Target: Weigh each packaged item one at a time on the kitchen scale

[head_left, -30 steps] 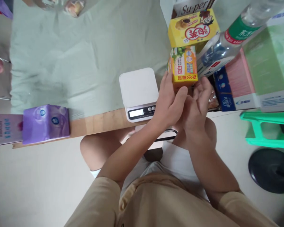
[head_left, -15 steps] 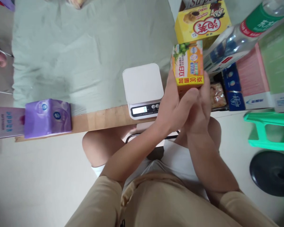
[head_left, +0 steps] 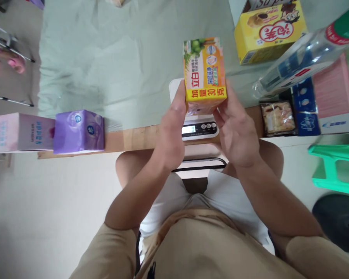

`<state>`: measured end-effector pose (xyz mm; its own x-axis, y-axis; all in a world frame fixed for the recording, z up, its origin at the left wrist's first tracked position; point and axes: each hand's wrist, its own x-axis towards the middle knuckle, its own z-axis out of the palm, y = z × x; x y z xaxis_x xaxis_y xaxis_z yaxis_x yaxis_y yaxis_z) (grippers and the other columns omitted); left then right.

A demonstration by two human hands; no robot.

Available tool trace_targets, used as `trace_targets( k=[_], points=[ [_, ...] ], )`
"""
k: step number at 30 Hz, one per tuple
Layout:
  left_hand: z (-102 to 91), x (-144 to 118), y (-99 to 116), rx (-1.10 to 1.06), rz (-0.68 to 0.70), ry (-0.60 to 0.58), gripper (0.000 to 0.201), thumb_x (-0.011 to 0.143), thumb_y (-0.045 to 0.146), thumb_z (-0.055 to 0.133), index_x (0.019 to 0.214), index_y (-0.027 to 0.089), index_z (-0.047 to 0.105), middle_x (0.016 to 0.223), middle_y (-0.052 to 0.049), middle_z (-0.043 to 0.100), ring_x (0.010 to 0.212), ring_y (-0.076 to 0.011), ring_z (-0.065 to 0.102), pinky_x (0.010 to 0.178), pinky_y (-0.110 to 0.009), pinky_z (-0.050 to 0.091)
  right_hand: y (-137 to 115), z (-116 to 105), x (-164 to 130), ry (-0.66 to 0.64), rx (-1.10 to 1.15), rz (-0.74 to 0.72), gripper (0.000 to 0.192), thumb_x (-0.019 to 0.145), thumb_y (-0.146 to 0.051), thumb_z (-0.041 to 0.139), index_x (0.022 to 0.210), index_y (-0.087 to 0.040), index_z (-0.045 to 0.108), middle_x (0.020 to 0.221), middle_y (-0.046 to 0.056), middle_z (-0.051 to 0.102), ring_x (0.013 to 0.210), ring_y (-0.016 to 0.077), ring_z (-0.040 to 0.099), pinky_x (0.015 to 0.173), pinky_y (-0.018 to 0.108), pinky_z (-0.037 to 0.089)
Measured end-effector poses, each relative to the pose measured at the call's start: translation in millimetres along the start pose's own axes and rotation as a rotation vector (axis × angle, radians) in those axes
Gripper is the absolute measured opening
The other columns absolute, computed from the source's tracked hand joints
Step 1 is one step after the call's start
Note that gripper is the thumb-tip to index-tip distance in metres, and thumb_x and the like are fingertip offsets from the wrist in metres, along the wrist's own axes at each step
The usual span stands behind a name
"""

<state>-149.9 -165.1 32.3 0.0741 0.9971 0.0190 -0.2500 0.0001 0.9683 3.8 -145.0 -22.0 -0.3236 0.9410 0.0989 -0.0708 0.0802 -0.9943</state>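
A yellow and orange pack of laundry soap is held upright between my two hands, above the white kitchen scale. My left hand presses on the pack's left side, and my right hand grips its right side. The pack hides most of the scale's plate. Below it, the lit display and the buttons on the scale's front stay visible. Whether the pack's bottom touches the plate, I cannot tell.
On the left edge lie a purple tissue pack and a pink box. To the right are a yellow snack box, a clear bottle, a bagged snack and a blue pack. A green stool stands beside the table.
The laundry soap pack has moved left, from beside the scale to over it. My hands have moved apart to its two sides, and the view has shifted.
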Motion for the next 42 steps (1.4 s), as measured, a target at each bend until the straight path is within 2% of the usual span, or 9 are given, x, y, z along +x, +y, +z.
trace_targets(
  k=[10, 18, 22, 25, 28, 31, 33, 35, 42],
  points=[
    [-12.4, 2, -11, -0.018, -0.067, 0.096, 0.063, 0.081, 0.085, 0.054, 0.107, 0.029, 0.067, 0.118, -0.006, 0.074, 0.155, -0.0356, 0.050, 0.124, -0.052, 0.050, 11, 4, 8, 0.027, 0.107, 0.028, 0.061, 0.091, -0.078, 0.056, 0.145, -0.051, 0.060, 0.165, -0.020, 0.048, 0.167, 0.0214, 0.032, 0.144, 0.045, 0.024],
    [-11.6, 5, -17, -0.034, -0.026, 0.089, 0.064, 0.087, 0.084, 0.049, 0.112, 0.027, 0.065, 0.129, -0.002, 0.071, 0.152, -0.0332, 0.053, 0.125, -0.055, 0.049, 10, 9, 9, 0.074, 0.072, 0.053, 0.063, 0.091, -0.078, 0.051, 0.143, -0.044, 0.059, 0.167, -0.014, 0.048, 0.166, 0.0239, 0.035, 0.140, 0.044, 0.032],
    [-13.6, 6, -26, -0.003, -0.004, 0.089, 0.037, 0.099, 0.053, 0.051, 0.121, 0.027, 0.064, 0.137, -0.001, 0.069, 0.150, -0.0266, 0.055, 0.127, -0.047, 0.047, 13, 8, 8, 0.090, 0.135, 0.028, 0.055, 0.092, -0.072, 0.055, 0.138, -0.043, 0.063, 0.161, -0.014, 0.056, 0.163, 0.0219, 0.040, 0.141, 0.043, 0.031],
    [-26.8, 3, -35, -0.008, -0.004, 0.191, 0.031, 0.092, 0.036, 0.061, 0.121, 0.027, 0.066, 0.143, -0.001, 0.068, 0.144, -0.0208, 0.060, 0.124, -0.039, 0.048, 17, -1, 6, 0.139, 0.120, 0.011, 0.040, 0.091, -0.057, 0.059, 0.129, -0.046, 0.067, 0.153, -0.013, 0.063, 0.157, 0.0195, 0.048, 0.138, 0.041, 0.035],
    [-50.2, -3, -44, 0.049, 0.116, 0.453, 0.018, 0.089, 0.034, 0.062, 0.101, 0.025, 0.071, 0.109, -0.002, 0.075, 0.109, -0.0158, 0.070, 0.097, -0.029, 0.056, 25, -18, 2, 0.388, 0.051, -0.004, 0.035, 0.086, -0.052, 0.058, 0.114, -0.036, 0.071, 0.128, 0.001, 0.075, 0.129, 0.0239, 0.068, 0.119, 0.044, 0.054],
    [-73.9, -8, -54, 0.146, 0.215, 0.601, 0.026, 0.091, 0.029, 0.057, 0.066, 0.022, 0.056, 0.066, 0.000, 0.052, 0.065, -0.0127, 0.050, 0.066, -0.028, 0.044, 38, -32, -2, 0.605, 0.051, -0.047, 0.031, 0.084, -0.051, 0.052, 0.093, -0.028, 0.070, 0.084, 0.006, 0.070, 0.080, 0.0205, 0.067, 0.081, 0.038, 0.061],
    [-84.3, -9, -61, 0.199, 0.222, 0.617, 0.039, 0.091, 0.029, 0.056, 0.056, 0.022, 0.040, 0.056, 0.002, 0.035, 0.055, -0.0122, 0.034, 0.056, -0.029, 0.033, 47, -36, -5, 0.655, 0.067, -0.063, 0.030, 0.083, -0.051, 0.051, 0.083, -0.026, 0.068, 0.069, 0.005, 0.062, 0.064, 0.0173, 0.059, 0.063, 0.033, 0.054],
    [-89.0, -8, -68, 0.237, 0.218, 0.583, 0.044, 0.092, 0.031, 0.057, 0.056, 0.021, 0.034, 0.055, 0.003, 0.030, 0.053, -0.0113, 0.030, 0.054, -0.030, 0.027, 54, -36, -6, 0.670, 0.096, -0.106, 0.032, 0.084, -0.050, 0.052, 0.077, -0.023, 0.067, 0.062, 0.003, 0.057, 0.057, 0.0151, 0.055, 0.054, 0.030, 0.047],
    [-89.4, -4, -75, 0.320, 0.279, 0.529, 0.047, 0.098, 0.035, 0.060, 0.057, 0.020, 0.042, 0.055, 0.003, 0.038, 0.053, -0.0102, 0.037, 0.055, -0.029, 0.028, 56, -30, -2, 0.665, 0.134, -0.196, 0.039, 0.082, -0.050, 0.053, 0.070, -0.017, 0.070, 0.057, 0.001, 0.057, 0.048, 0.0127, 0.055, 0.047, 0.026, 0.042]
  ],
)
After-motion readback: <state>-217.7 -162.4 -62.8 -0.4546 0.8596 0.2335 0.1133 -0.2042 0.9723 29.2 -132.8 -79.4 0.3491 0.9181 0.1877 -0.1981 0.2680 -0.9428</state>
